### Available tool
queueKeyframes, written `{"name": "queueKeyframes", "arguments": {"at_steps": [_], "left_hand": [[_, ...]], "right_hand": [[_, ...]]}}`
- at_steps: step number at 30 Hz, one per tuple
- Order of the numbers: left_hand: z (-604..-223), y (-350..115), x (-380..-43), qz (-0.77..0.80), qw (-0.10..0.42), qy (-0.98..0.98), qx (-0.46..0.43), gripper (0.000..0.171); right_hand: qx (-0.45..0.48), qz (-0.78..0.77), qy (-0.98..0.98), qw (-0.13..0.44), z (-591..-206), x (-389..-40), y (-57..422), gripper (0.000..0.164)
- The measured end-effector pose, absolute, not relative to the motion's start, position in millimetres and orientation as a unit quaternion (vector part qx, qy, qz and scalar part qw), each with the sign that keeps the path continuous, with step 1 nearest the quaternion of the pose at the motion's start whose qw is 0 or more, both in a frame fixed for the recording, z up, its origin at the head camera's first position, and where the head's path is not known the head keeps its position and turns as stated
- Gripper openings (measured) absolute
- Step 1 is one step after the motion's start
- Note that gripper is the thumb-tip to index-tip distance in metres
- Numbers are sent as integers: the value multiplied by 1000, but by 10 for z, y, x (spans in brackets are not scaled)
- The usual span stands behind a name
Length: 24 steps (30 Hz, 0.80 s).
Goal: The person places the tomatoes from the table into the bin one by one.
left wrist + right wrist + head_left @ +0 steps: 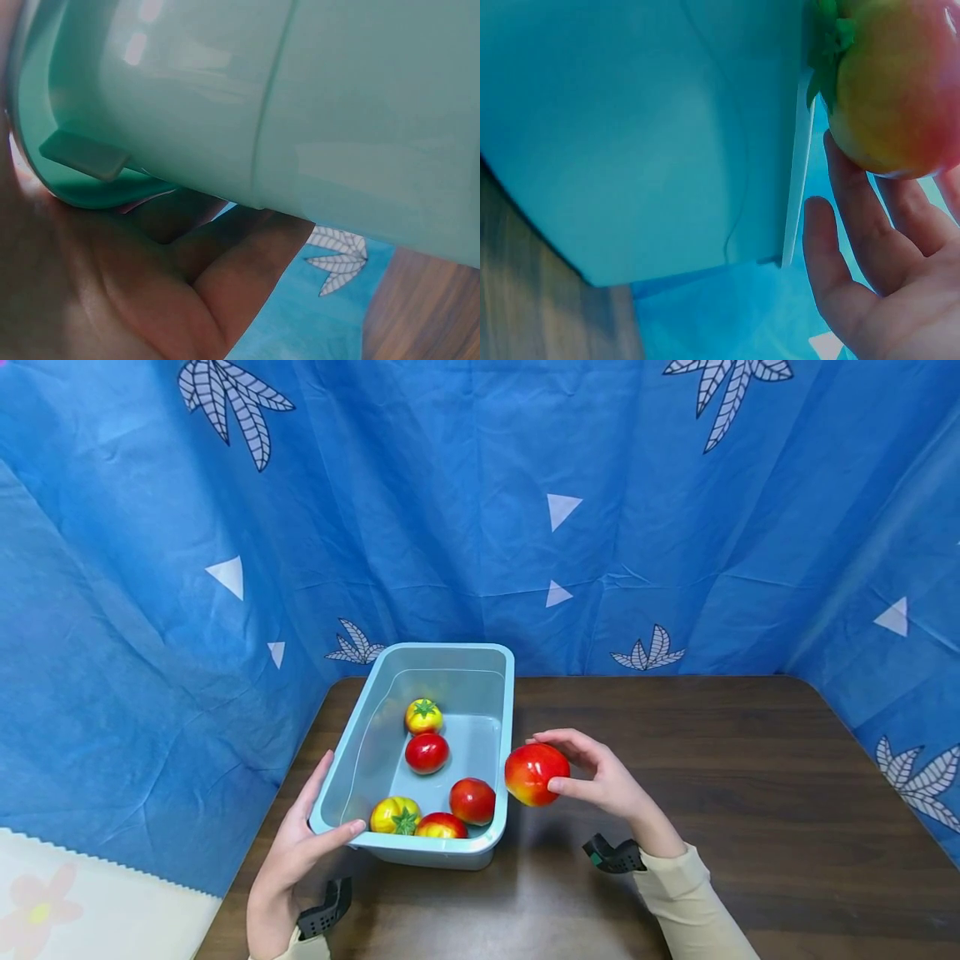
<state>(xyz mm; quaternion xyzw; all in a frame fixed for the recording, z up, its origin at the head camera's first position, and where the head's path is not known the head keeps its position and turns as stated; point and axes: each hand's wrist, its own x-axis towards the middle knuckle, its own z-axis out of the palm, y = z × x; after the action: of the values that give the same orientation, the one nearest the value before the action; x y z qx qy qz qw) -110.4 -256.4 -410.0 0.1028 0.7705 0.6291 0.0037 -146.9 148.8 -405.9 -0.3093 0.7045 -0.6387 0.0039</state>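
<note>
A light blue plastic bin (pixel 509 702) stands at the left of the table. My left hand (pixel 296 847) grips its near left corner, thumb over the rim and fingers along the outer wall, as the left wrist view shows beneath the bin wall (pixel 187 97). Just outside the bin's right rim, my right hand (pixel 603 779) holds a red and yellow toy tomato (pixel 534 773) between thumb and fingers. Its green leafy top (pixel 832 49) faces the bin in the right wrist view. Inside the bin lie several more toy tomatoes, among them a yellow one (pixel 393 814) and a red one (pixel 427 753).
The dark wooden table (pixel 712 760) extends to the right of the bin. A blue cloth (pixel 480 527) with leaf and triangle prints hangs behind and at both sides. A pale flowered cloth (pixel 97 902) shows at lower left.
</note>
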Motion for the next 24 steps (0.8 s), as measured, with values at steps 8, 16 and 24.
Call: {"name": "queueKeyframes", "arguments": {"at_steps": [8,16,24], "left_hand": [[-4098,-2572,-1103,625,1,772,113,93],[-4092,-2566,-1101,622,5,776,103,93],[-4095,-2571,-1102,617,3,780,104,93]], "right_hand": [[-296,-655,696,-4,-3948,-1528,1345,53],[-312,-658,686,-16,-3908,-1588,1224,52],[-300,-655,693,8,-3896,-1589,1080,53]]}}
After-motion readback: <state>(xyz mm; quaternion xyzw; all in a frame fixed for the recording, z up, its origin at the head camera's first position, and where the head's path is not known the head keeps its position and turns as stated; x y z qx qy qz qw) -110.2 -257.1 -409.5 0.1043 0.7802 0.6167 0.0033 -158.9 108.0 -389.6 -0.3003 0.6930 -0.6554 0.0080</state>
